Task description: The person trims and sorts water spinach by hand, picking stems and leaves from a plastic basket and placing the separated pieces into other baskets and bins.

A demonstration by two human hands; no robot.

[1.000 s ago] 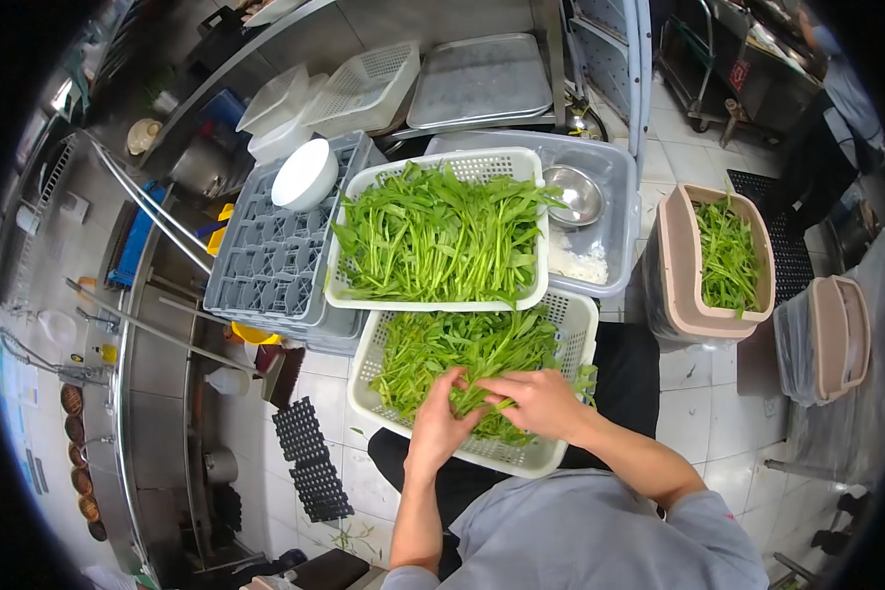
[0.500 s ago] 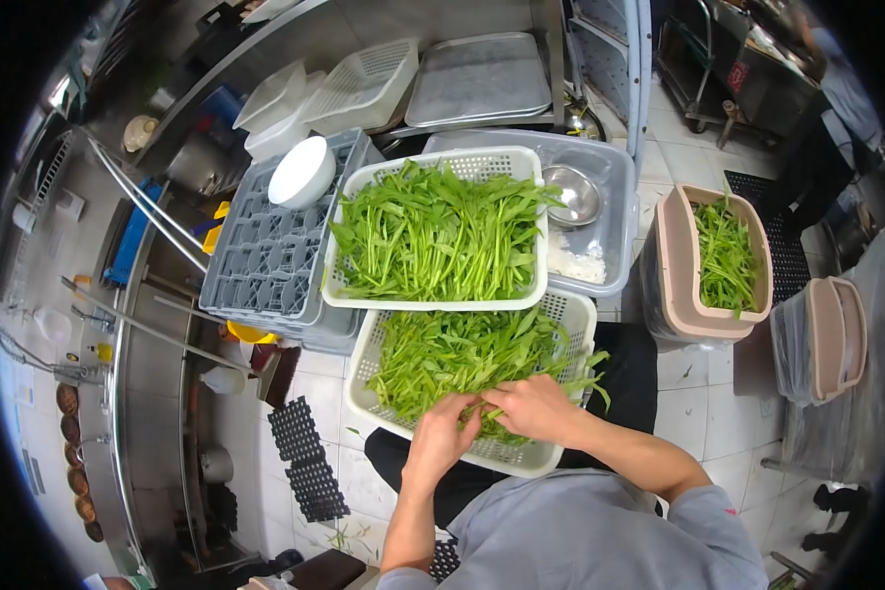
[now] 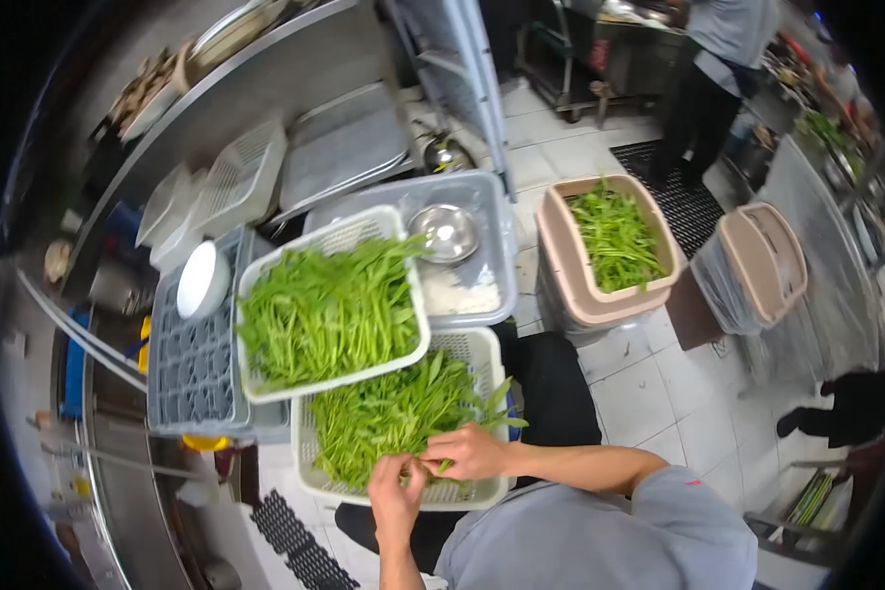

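Long-stemmed greens that look like water spinach point(image 3: 383, 423) fill the lower white perforated basket point(image 3: 310, 462), which rests at my lap. Over its near side my left hand point(image 3: 395, 492) and my right hand point(image 3: 470, 452) meet, fingers pinched together on a water spinach stem. The fingers hide most of that stem. A few leafy tips hang over the basket's right rim beside my right hand. Just beyond, overlapping the lower basket's far edge, a second white basket point(image 3: 421, 344) holds more water spinach point(image 3: 334, 315), its stems mostly lined up.
Left stands a grey glass rack point(image 3: 192, 364) with a white bowl point(image 3: 204, 280). Behind are a grey tub point(image 3: 497, 265) and a metal bowl point(image 3: 444, 234). A beige bin point(image 3: 610, 310) with greens and another lidded bin point(image 3: 762, 261) stand right. A person point(image 3: 718, 79) is farther back.
My view has turned to the right, so the baskets and bins sit farther left. Both hands stay together over the lower basket, still pinched.
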